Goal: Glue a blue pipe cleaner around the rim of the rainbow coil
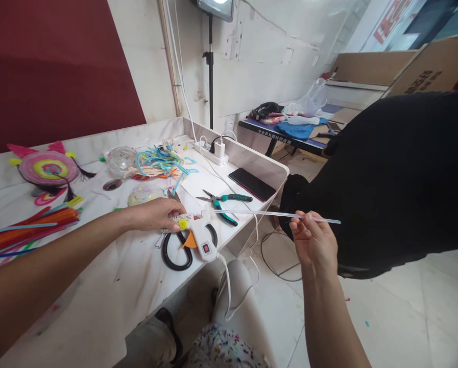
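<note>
My left hand (162, 214) is closed around the front of a white hot glue gun (205, 240), which has an orange trigger and a red switch. Between the fingertips of my right hand (313, 237) is a long translucent glue stick (267, 213). Its left end meets the back of the glue gun; whether it sits inside cannot be made out. Black-handled scissors (166, 254) lie under the gun. Green-handled pliers (229, 197) rest just beyond it, partly crossed by the glue stick.
A phone (252, 184) and a power strip (212, 153) lie along the table's right side. Fuzzy craft stems (162, 161) and a pink and yellow round ornament (49, 167) are at the back and left. A person in black (405, 179) is close on the right.
</note>
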Action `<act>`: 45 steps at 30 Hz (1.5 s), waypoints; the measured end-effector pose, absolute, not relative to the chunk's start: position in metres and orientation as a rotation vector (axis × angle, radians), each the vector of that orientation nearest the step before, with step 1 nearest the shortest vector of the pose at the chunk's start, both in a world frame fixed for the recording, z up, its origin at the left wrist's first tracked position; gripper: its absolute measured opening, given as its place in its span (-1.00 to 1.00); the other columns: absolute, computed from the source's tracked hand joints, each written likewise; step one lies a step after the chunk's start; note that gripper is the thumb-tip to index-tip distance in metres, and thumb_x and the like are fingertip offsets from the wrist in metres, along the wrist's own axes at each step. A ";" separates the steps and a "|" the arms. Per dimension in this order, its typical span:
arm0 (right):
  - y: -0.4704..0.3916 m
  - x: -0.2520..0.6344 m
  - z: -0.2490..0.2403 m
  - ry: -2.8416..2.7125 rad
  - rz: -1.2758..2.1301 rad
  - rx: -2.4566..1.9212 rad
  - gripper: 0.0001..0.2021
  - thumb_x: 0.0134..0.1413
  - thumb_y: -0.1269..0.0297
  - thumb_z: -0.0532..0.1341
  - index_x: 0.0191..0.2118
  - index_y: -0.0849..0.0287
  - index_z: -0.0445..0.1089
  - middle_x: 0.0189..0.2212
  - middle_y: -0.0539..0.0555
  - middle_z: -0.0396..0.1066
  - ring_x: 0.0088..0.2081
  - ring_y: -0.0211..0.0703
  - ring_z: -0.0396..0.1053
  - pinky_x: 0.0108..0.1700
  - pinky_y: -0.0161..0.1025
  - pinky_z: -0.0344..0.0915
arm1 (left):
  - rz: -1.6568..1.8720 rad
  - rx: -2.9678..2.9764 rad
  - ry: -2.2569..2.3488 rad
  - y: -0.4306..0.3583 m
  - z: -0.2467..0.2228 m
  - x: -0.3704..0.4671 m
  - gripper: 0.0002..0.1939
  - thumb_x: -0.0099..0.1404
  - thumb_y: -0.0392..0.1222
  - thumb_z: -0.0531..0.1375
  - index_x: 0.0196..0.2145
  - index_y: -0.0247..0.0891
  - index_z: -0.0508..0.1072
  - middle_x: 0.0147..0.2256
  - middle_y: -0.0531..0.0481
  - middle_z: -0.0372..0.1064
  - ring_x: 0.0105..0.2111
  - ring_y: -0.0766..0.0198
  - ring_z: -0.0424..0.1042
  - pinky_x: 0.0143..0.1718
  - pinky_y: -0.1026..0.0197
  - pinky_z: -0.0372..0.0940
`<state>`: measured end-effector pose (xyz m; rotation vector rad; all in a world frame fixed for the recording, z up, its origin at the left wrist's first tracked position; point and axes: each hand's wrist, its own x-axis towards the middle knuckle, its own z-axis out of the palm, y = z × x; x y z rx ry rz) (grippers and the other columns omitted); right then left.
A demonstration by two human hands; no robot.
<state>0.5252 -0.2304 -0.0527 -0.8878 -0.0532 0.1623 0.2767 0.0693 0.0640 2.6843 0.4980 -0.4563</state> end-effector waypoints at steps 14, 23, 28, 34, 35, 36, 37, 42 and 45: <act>-0.237 0.523 -0.054 -0.059 0.134 -0.898 -0.53 -0.21 0.28 0.75 -0.27 0.16 0.51 -0.37 0.00 0.63 -0.44 -0.27 0.57 -0.41 -0.41 0.57 | 0.880 2.664 0.736 0.007 0.103 0.254 -0.64 0.51 -0.04 0.08 0.01 -0.16 0.63 0.05 -0.07 0.62 0.09 0.06 0.56 0.23 -0.02 0.44; -0.244 0.520 -0.051 -0.061 0.128 -0.889 -0.55 -0.21 0.28 0.75 -0.31 0.18 0.50 -0.38 0.02 0.60 -0.43 -0.28 0.54 -0.42 -0.40 0.56 | 0.561 2.827 0.813 -0.098 -0.004 0.233 -0.60 0.56 -0.01 0.16 0.20 -0.23 0.56 -0.14 -0.20 0.66 -0.16 -0.08 0.66 -0.14 -0.04 0.56; -0.251 0.517 -0.049 -0.038 0.152 -0.879 -0.56 -0.30 0.31 0.74 -0.34 0.18 0.53 -0.40 0.01 0.61 -0.46 -0.30 0.53 -0.43 -0.42 0.57 | 0.375 2.905 1.076 -0.106 -0.014 0.251 -0.49 0.57 0.04 0.26 0.35 -0.22 0.48 -0.08 -0.25 0.63 -0.11 -0.14 0.66 -0.10 -0.06 0.56; -0.254 0.518 -0.058 -0.024 0.167 -0.870 -0.51 -0.30 0.30 0.75 -0.29 0.19 0.52 -0.36 0.02 0.62 -0.46 -0.29 0.57 -0.42 -0.42 0.59 | 0.269 2.865 1.196 -0.111 -0.008 0.260 -0.43 0.57 0.05 0.28 0.41 -0.20 0.42 0.04 -0.31 0.67 -0.03 -0.13 0.68 -0.04 -0.02 0.54; -0.254 0.518 -0.061 -0.030 0.176 -0.870 -0.51 -0.29 0.30 0.75 -0.28 0.19 0.51 -0.35 0.02 0.62 -0.46 -0.30 0.57 -0.42 -0.42 0.59 | 0.277 2.846 1.199 -0.112 -0.007 0.262 -0.41 0.57 0.05 0.28 0.42 -0.21 0.39 0.09 -0.33 0.67 0.01 -0.14 0.69 -0.02 -0.01 0.54; -0.254 0.518 -0.063 -0.035 0.183 -0.870 -0.51 -0.28 0.30 0.75 -0.29 0.19 0.51 -0.35 0.02 0.62 -0.45 -0.30 0.57 -0.41 -0.43 0.59 | 0.271 2.821 1.219 -0.113 -0.006 0.263 -0.40 0.57 0.05 0.28 0.43 -0.22 0.36 0.12 -0.34 0.67 0.04 -0.14 0.69 0.00 -0.01 0.54; -0.254 0.518 -0.065 -0.036 0.189 -0.872 -0.53 -0.26 0.30 0.74 -0.29 0.19 0.50 -0.34 0.01 0.61 -0.45 -0.31 0.57 -0.41 -0.43 0.58 | 0.241 2.791 1.260 -0.113 -0.003 0.265 -0.39 0.57 0.04 0.28 0.43 -0.25 0.35 0.12 -0.35 0.67 0.06 -0.14 0.69 0.00 0.01 0.54; -0.253 0.516 -0.069 -0.020 0.211 -0.881 -0.58 -0.26 0.31 0.71 -0.35 0.17 0.49 -0.36 -0.02 0.61 -0.44 -0.32 0.55 -0.41 -0.44 0.56 | -0.053 2.618 1.517 -0.114 0.017 0.277 -0.54 0.62 0.11 0.20 0.22 -0.31 0.43 -0.02 -0.37 0.71 0.01 -0.17 0.73 -0.08 0.03 0.52; -0.253 0.514 -0.070 0.003 0.219 -0.873 -0.56 -0.32 0.33 0.72 -0.35 0.17 0.50 -0.38 0.00 0.62 -0.45 -0.32 0.55 -0.41 -0.44 0.58 | -0.099 2.552 1.573 -0.115 0.024 0.283 -0.56 0.62 0.13 0.19 0.17 -0.31 0.43 -0.03 -0.40 0.71 0.00 -0.20 0.74 -0.08 0.00 0.52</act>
